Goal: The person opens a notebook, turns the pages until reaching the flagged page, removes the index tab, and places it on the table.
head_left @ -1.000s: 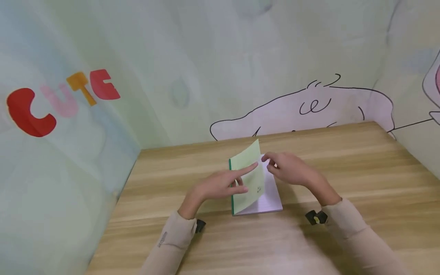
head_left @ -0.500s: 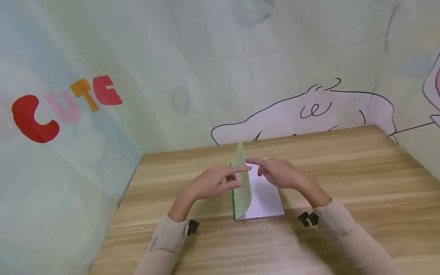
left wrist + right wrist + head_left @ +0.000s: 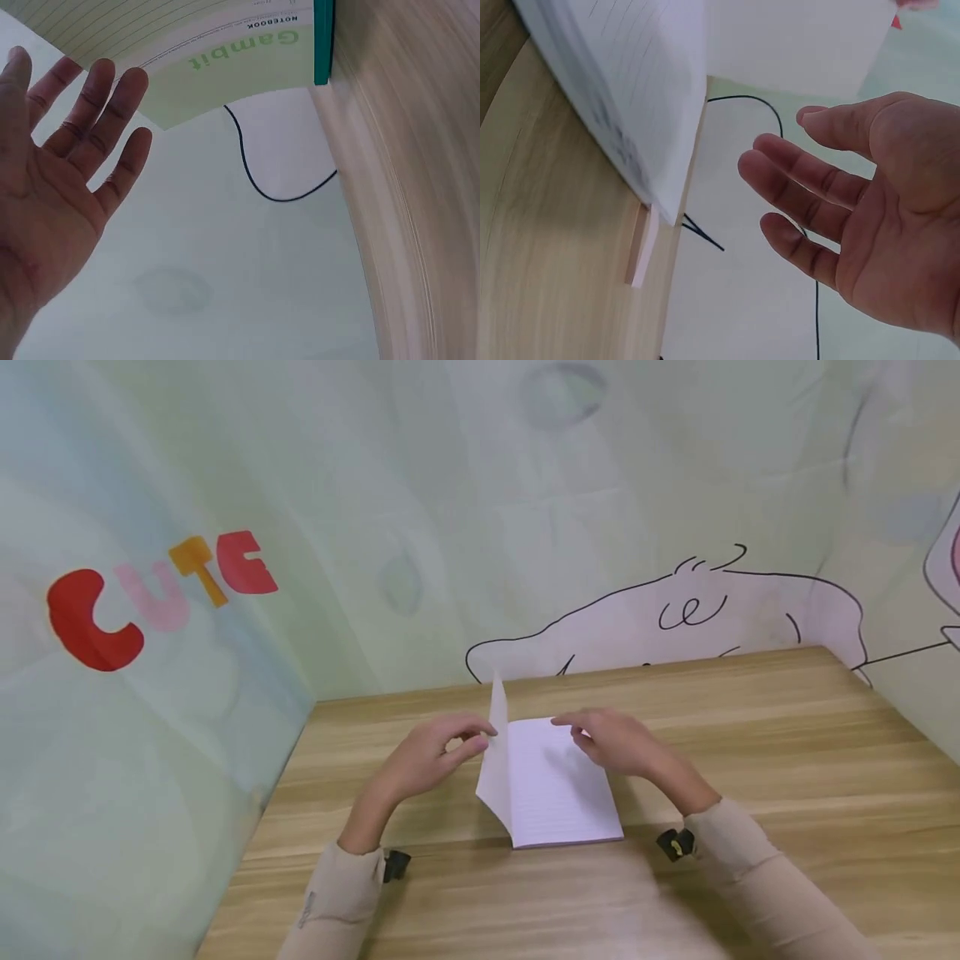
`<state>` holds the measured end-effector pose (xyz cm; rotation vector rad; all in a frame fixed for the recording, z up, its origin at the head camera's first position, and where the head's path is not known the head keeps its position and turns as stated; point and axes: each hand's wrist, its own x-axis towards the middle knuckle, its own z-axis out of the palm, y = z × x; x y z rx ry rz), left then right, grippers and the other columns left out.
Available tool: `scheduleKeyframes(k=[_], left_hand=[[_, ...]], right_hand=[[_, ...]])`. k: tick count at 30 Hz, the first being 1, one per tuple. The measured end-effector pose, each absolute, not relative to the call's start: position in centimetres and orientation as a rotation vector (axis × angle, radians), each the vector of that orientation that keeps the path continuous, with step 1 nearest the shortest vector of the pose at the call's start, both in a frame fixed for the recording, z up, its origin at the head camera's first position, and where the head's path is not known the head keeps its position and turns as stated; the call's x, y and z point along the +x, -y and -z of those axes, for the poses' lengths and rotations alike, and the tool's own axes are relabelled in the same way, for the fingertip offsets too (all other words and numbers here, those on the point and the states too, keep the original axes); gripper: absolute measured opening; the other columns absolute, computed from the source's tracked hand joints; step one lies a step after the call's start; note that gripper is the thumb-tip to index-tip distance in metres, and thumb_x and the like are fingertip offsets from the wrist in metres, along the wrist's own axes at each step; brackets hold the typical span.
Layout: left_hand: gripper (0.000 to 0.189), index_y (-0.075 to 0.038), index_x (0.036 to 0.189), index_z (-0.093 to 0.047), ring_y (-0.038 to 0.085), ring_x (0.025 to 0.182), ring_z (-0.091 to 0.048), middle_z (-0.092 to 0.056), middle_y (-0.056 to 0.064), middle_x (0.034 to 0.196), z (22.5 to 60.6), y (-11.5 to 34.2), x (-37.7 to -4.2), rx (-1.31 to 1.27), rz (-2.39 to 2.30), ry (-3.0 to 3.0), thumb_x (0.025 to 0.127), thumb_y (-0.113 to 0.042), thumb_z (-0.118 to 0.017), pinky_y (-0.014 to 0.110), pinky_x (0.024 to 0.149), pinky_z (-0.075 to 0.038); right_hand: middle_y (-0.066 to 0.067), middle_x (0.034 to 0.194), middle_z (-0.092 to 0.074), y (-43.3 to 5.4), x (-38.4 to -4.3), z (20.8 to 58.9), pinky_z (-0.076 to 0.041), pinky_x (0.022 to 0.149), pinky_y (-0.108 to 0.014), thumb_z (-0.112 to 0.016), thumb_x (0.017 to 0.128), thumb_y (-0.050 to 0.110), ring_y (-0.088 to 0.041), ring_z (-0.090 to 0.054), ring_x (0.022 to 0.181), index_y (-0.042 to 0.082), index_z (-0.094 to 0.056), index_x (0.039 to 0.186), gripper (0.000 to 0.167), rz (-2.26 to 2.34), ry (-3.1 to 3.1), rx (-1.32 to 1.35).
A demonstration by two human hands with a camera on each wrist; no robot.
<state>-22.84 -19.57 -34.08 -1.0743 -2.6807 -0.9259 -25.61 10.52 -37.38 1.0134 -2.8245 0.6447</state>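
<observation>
A notebook lies on the wooden table, its lined white page (image 3: 558, 785) facing up. Its front cover (image 3: 495, 768) stands raised along the left side. Pale green outside and lettered "Gambit NOTEBOOK", the cover (image 3: 247, 67) has a dark green spine strip (image 3: 323, 41). My left hand (image 3: 431, 756) is at the cover's free edge, index fingertip and thumb overlapping it; in the left wrist view the other fingers are spread. Over the page's upper right part is my right hand (image 3: 615, 739), index finger extended near the top edge. The right hand (image 3: 855, 202) holds nothing, its fingers loosely bent.
The wooden table (image 3: 750, 735) meets a wall (image 3: 375, 527) with a cartoon drawing behind and "CUTE" lettering at left. A thin pale pink strip (image 3: 643, 251) shows by the notebook's end. Black wrist devices (image 3: 675, 843) sit at both sleeves.
The cover has swung leftward past upright, baring the lined page and its white inner side. My left hand has moved left with it; the right hand, earlier at the cover's edge, is now apart from it.
</observation>
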Motion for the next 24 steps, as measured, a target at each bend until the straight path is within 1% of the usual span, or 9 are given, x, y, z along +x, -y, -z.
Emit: scheduleKeyframes(k=[2,4,7,11,15,18,20,22,24], left_hand=[[0.016,-0.015,0.109,-0.073,0.009,0.096,-0.063,-0.069,-0.008,0.106,34.1,20.3,-22.8,-1.056,0.914,2.654,0.101,-0.024,-0.062,0.039,0.087,-0.052],[0.013,-0.017,0.104,-0.072,0.008,0.093,-0.063,-0.068,-0.01,0.101,34.1,21.0,-22.6,-1.04,0.901,2.632,0.1,-0.024,-0.063,0.038,0.085,-0.052],[0.007,-0.018,0.097,-0.07,0.006,0.087,-0.061,-0.065,-0.012,0.093,34.3,22.1,-22.5,-1.022,0.895,2.614,0.099,-0.022,-0.065,0.038,0.082,-0.052],[0.006,-0.019,0.091,-0.068,0.006,0.081,-0.06,-0.063,-0.012,0.085,35.1,23.4,-22.5,-0.968,0.879,2.647,0.097,-0.02,-0.068,0.042,0.077,-0.052],[0.007,-0.019,0.089,-0.068,0.006,0.076,-0.058,-0.062,-0.013,0.08,36.1,24.6,-22.9,-0.843,0.848,2.762,0.096,-0.02,-0.069,0.035,0.074,-0.05],[0.008,-0.019,0.087,-0.066,0.007,0.072,-0.055,-0.059,-0.011,0.076,36.8,25.5,-23.1,-0.774,0.847,2.83,0.094,-0.019,-0.071,0.03,0.069,-0.048],[0.009,-0.016,0.088,-0.065,0.01,0.069,-0.053,-0.056,-0.008,0.073,37.2,26.0,-23.2,-0.759,0.841,2.862,0.092,-0.017,-0.073,0.028,0.065,-0.046],[0.01,-0.014,0.091,-0.064,0.01,0.065,-0.051,-0.054,-0.007,0.071,37.5,26.4,-23.2,-0.747,0.824,2.897,0.091,-0.017,-0.074,0.028,0.061,-0.045],[0.014,-0.012,0.099,-0.065,0.011,0.065,-0.05,-0.054,-0.006,0.072,37.6,26.7,-23.3,-0.724,0.799,2.937,0.09,-0.018,-0.075,0.028,0.06,-0.044]], right_hand=[[-0.01,0.104,-0.07,-10.8,-25.9,37.6,-0.051,0.07,-0.036,-0.058,0.096,0.0,-0.021,-0.063,0.086,0.007,-0.066,0.128,0.035,-0.651,2.84,0.984],[-0.012,0.105,-0.071,-11.0,-26.1,37.7,-0.053,0.076,-0.039,-0.058,0.095,-0.001,-0.024,-0.066,0.091,0.006,-0.067,0.126,0.033,-0.656,2.853,0.964],[-0.009,0.1,-0.071,-11.3,-26.2,38.1,-0.053,0.077,-0.041,-0.059,0.094,0.0,-0.023,-0.065,0.089,0.002,-0.068,0.123,0.03,-0.662,2.887,0.935],[-0.005,0.092,-0.07,-11.8,-26.3,39.0,-0.051,0.072,-0.035,-0.062,0.094,0.006,-0.017,-0.06,0.079,-0.004,-0.066,0.123,0.031,-0.666,2.98,0.875],[-0.003,0.081,-0.064,-12.3,-26.2,40.2,-0.047,0.064,-0.03,-0.066,0.095,0.013,-0.013,-0.054,0.069,-0.01,-0.061,0.126,0.039,-0.694,3.059,0.827],[-0.001,0.073,-0.056,-12.6,-26.0,40.9,-0.042,0.059,-0.029,-0.069,0.094,0.017,-0.013,-0.049,0.063,-0.007,-0.063,0.118,0.035,-0.704,3.073,0.811],[0.0,0.069,-0.052,-12.7,-25.8,41.2,-0.039,0.057,-0.029,-0.071,0.093,0.022,-0.013,-0.046,0.061,-0.001,-0.064,0.109,0.029,-0.707,3.09,0.791],[0.001,0.068,-0.05,-12.8,-25.7,41.5,-0.037,0.056,-0.029,-0.074,0.091,0.027,-0.012,-0.045,0.061,0.004,-0.061,0.097,0.027,-0.719,3.106,0.792],[0.001,0.068,-0.048,-12.9,-25.6,41.6,-0.037,0.056,-0.028,-0.076,0.089,0.033,-0.012,-0.045,0.061,0.007,-0.058,0.091,0.032,-0.737,3.125,0.804]])
